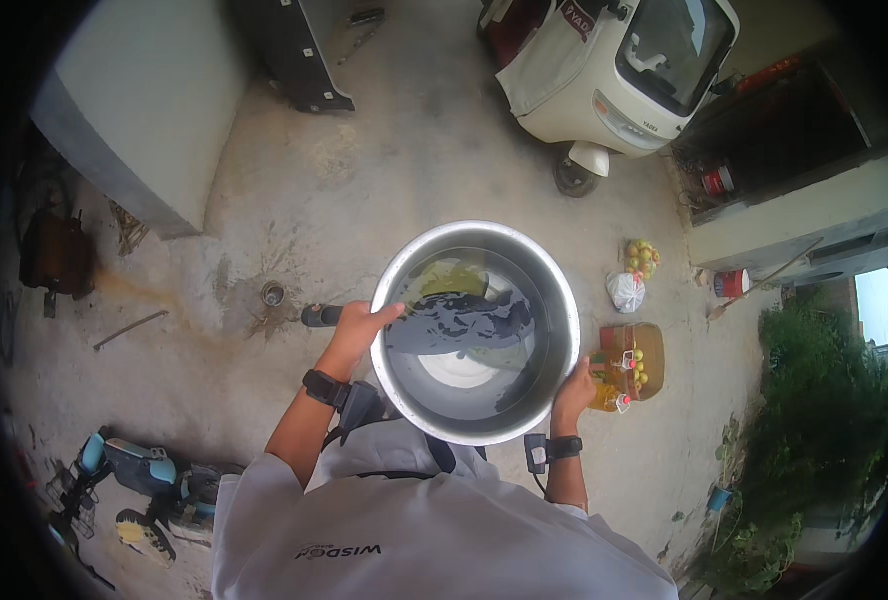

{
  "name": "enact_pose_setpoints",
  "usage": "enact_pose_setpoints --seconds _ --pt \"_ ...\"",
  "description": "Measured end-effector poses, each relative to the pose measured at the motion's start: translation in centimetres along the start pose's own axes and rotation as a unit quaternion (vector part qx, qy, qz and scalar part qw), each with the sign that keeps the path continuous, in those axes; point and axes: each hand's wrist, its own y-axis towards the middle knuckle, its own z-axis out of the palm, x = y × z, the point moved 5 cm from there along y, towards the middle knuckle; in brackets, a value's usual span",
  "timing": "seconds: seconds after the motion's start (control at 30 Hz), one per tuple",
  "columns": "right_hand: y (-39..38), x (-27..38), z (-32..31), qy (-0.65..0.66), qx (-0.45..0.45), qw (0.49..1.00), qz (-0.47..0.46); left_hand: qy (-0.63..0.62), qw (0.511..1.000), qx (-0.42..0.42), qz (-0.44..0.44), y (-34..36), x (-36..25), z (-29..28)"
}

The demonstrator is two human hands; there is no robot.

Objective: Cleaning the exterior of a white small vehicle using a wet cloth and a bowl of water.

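hands [356, 325] grip the basin [474, 430] at opposite sides.

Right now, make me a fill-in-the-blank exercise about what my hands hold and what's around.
1. The number of hands holding the metal basin is ____.
2. The bottles of yellow liquid are nearer the ____ hand.
3. The strap around the left wrist is coloured ____.
4. The blue two-wheeler stands toward the picture's lower ____ corner.

Missing words: two; right; black; left.

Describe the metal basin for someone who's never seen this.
Find the white shirt at the lower edge. Between its wearer's left hand and right hand is a round, silvery basin. Unlike the brownish tub to its right, it's metallic and hand-held.
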Motion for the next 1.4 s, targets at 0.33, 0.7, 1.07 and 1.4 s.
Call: enact_pose_setpoints --seconds 0.33,0.7,1.07,1.4 --pt "24.2 11.2 24.0 0.037 0.040 0.998 0.021 -0.046 0.996 -0.063 -0.037 29.7 -11.7 -1.4" --pt "46.4 27.5 46.5 0.039 0.066 0.997 0.019 -0.043 0.998 -0.042 -0.028 60.7 -28.3 -3.6" --pt "60.7 40.1 66.3 0.046 -0.010 0.998 0.049 -0.008 1.000 0.002 0.007 89.3 -42.4 -8.1" --pt "78.1 52.9 86.1 0.058 0.040 0.996 0.059 0.003 0.999 -0.024 -0.032 112.3 -56.9 -11.6"
